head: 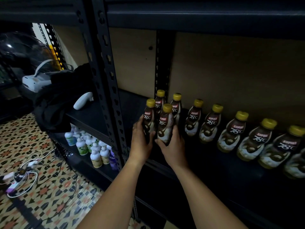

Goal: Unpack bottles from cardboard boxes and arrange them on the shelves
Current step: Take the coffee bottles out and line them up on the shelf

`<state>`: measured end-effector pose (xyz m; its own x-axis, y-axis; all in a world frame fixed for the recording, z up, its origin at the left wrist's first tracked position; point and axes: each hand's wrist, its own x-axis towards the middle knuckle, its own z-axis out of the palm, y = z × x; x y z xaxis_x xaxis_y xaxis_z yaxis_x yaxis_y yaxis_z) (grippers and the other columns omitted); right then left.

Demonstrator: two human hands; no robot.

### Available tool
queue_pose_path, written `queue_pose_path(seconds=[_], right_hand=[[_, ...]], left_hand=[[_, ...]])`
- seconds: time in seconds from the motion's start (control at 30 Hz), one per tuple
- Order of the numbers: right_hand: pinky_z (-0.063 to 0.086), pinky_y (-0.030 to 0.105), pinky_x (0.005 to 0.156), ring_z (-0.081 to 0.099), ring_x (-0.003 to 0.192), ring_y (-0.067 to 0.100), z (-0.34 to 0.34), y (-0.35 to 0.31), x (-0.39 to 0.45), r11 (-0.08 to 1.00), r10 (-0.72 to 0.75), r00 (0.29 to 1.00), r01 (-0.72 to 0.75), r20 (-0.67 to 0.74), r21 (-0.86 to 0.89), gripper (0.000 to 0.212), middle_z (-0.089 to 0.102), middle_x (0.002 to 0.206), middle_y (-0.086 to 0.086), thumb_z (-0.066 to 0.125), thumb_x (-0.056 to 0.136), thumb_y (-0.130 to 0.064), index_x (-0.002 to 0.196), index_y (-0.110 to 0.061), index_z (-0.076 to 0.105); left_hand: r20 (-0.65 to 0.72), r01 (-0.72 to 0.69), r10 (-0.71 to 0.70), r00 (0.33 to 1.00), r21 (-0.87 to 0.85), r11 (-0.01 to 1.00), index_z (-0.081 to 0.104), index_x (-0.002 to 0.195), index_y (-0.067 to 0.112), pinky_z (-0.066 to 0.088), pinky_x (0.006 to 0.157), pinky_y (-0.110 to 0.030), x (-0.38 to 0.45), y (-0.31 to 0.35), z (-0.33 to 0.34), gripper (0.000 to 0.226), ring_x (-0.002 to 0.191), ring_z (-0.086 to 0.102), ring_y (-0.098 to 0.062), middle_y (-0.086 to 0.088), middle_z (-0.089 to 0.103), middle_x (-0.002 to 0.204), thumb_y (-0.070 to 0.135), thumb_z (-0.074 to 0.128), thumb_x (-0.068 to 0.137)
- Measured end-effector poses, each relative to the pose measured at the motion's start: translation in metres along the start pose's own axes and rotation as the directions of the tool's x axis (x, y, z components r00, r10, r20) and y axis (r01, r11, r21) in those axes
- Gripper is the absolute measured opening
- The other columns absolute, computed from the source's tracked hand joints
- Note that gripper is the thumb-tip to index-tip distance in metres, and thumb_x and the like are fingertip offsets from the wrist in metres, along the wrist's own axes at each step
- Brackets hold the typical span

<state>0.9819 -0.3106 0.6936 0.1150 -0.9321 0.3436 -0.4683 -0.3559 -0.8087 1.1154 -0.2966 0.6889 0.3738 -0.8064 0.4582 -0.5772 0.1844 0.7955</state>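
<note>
**Bottles held in a cluster at the left end of the shelf**

Hands met at a tight group of four yellow-capped coffee bottles on the dark shelf (214,171); the left hand (140,144) wrapped its fingers round the front-left bottle (149,119), thumb lying across its lower label; the right hand (174,147) curled round the base of the front-right bottle (165,124), fingers reaching behind it and thumb at its front. Two more bottles stood upright just behind, the rear-left bottle (160,100) and the rear-right bottle (176,104), both touching or nearly touching the front pair; whether the held bottles rested on the shelf or were lifted clear could not be told. To the right a row of matching bottles (231,131) ran along the shelf, upright and spaced apart, reaching the frame's edge. A perforated black upright (107,83) framed the shelf on the left; beyond it, a lower shelf carried small white bottles (92,147); a white controller (82,100) lay beside dark cloth (62,100); cables (24,176) sprawled on the patterned tile floor (49,204).
</note>
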Motion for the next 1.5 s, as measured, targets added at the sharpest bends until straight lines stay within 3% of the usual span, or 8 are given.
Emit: queue_pose_path(seconds=[0.27, 0.47, 0.7, 1.07, 1.17, 1.27, 1.4, 1.5], right_hand=[[0.027, 0.024, 0.112, 0.037, 0.145, 0.022, -0.002, -0.001, -0.001, 0.999, -0.023, 1.000, 0.022, -0.019, -0.025, 0.084, 0.042, 0.155, 0.008, 0.080, 0.085, -0.028, 0.154, -0.013, 0.034], [0.032, 0.035, 0.118, 0.036, 0.146, 0.023, -0.002, 0.000, 0.000, 1.000, 0.004, 1.000, -0.004, 0.002, -0.019, 0.081, 0.041, 0.156, 0.010, 0.078, 0.087, -0.030, 0.154, -0.011, 0.035], [0.021, 0.021, 0.114, 0.031, 0.148, 0.020, -0.003, -0.001, -0.002, 1.000, -0.013, 1.000, 0.013, -0.010, -0.006, 0.085, 0.038, 0.159, 0.009, 0.079, 0.087, -0.026, 0.156, -0.012, 0.032], [0.028, 0.028, 0.115, 0.030, 0.148, 0.018, -0.013, -0.009, -0.012, 0.995, 0.052, 0.999, -0.052, -0.001, 0.091, 0.097, 0.032, 0.161, 0.003, 0.081, 0.084, -0.032, 0.159, -0.024, 0.021], [0.044, 0.038, 0.111, 0.045, 0.133, 0.011, -0.028, -0.007, -0.032, 0.988, 0.082, 0.996, -0.078, -0.018, 0.133, 0.093, 0.042, 0.147, -0.007, 0.080, 0.085, -0.026, 0.158, -0.031, 0.022], [0.053, 0.025, 0.095, 0.057, 0.111, 0.007, -0.053, 0.000, -0.073, 0.985, -0.022, 0.995, 0.038, -0.097, 0.170, 0.068, 0.052, 0.122, -0.014, 0.076, 0.090, -0.021, 0.147, -0.031, 0.040], [0.050, 0.020, 0.083, 0.063, 0.092, 0.013, -0.080, 0.030, -0.140, 0.964, -0.205, 0.944, 0.240, -0.259, 0.112, 0.036, 0.061, 0.098, -0.001, 0.070, 0.092, -0.011, 0.126, -0.019, 0.059], [0.049, 0.020, 0.085, 0.061, 0.092, 0.011, -0.080, 0.085, -0.189, 0.983, -0.169, 0.964, 0.179, -0.207, 0.032, 0.032, 0.061, 0.097, 0.002, 0.071, 0.092, -0.005, 0.121, -0.013, 0.061]], left_hand=[[-0.008, -0.030, 0.030, 1.000, -0.005, 1.000, 0.034, 0.156, 0.015, 0.033, 0.119, -0.031, -0.001, 0.000, 0.000, 0.074, 0.144, 0.035, -0.013, -0.005, 0.045, 0.151, 0.010, 0.071, 0.092], [-0.015, -0.036, 0.036, 0.999, 0.007, 0.999, 0.035, 0.156, 0.013, 0.033, 0.118, -0.032, -0.001, -0.003, 0.000, 0.073, 0.143, 0.037, -0.015, -0.007, 0.045, 0.150, 0.011, 0.071, 0.092], [-0.025, -0.032, 0.032, 0.999, -0.003, 0.999, 0.034, 0.156, 0.013, 0.037, 0.117, -0.042, -0.003, -0.001, 0.001, 0.072, 0.142, 0.037, -0.019, -0.010, 0.045, 0.148, 0.011, 0.070, 0.094], [-0.051, 0.051, -0.052, 0.997, -0.025, 0.998, 0.014, 0.162, 0.011, 0.023, 0.114, -0.014, -0.015, 0.009, -0.001, 0.087, 0.143, 0.028, -0.008, -0.013, 0.033, 0.157, 0.011, 0.069, 0.095], [-0.155, 0.030, -0.044, 0.987, -0.091, 0.995, 0.019, 0.161, 0.016, 0.031, 0.116, -0.017, -0.041, 0.019, -0.004, 0.077, 0.139, 0.036, -0.005, -0.006, 0.037, 0.150, 0.009, 0.063, 0.098], [-0.228, -0.032, -0.001, 0.974, -0.142, 0.989, 0.038, 0.146, 0.023, 0.043, 0.105, -0.027, -0.090, 0.027, 0.000, 0.055, 0.122, 0.051, -0.016, -0.004, 0.046, 0.133, 0.008, 0.061, 0.099], [-0.142, -0.033, 0.011, 0.990, -0.154, 0.987, 0.046, 0.126, 0.025, 0.046, 0.090, -0.032, -0.161, 0.012, 0.024, 0.037, 0.105, 0.054, -0.019, 0.001, 0.049, 0.116, 0.006, 0.062, 0.099], [0.008, 0.017, -0.016, 1.000, -0.089, 0.996, 0.046, 0.126, 0.027, 0.044, 0.090, -0.030, -0.209, -0.024, 0.051, 0.036, 0.105, 0.053, -0.021, 0.002, 0.048, 0.114, 0.006, 0.060, 0.100]])
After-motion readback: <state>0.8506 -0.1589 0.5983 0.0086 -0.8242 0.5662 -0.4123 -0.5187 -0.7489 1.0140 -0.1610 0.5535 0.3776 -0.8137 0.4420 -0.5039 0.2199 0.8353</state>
